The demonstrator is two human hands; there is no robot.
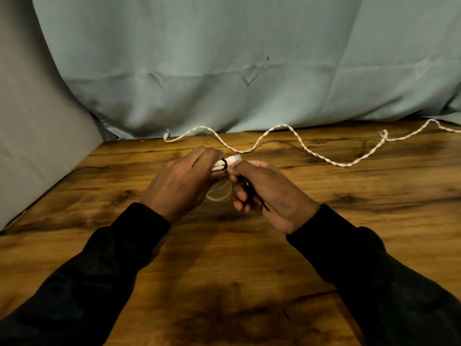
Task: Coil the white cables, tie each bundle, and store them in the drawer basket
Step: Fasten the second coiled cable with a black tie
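Note:
My left hand (180,181) grips a coiled white cable bundle (230,161) held above the wooden table (224,270). A black tie (224,166) loops around the bundle beside my left fingers. My right hand (269,193) pinches the tie's long tail, which runs down through its curled fingers and pokes out below. A loop of the bundle (219,196) hangs between my two hands. A second white twisted cable (299,143) lies uncoiled in waves along the table's far edge, running off to the right. No drawer basket is in view.
A pale blue-green cloth (224,71) hangs behind the table as a backdrop. A grey panel (37,146) stands at the left side. My black sleeves (99,270) reach over the near part of the table.

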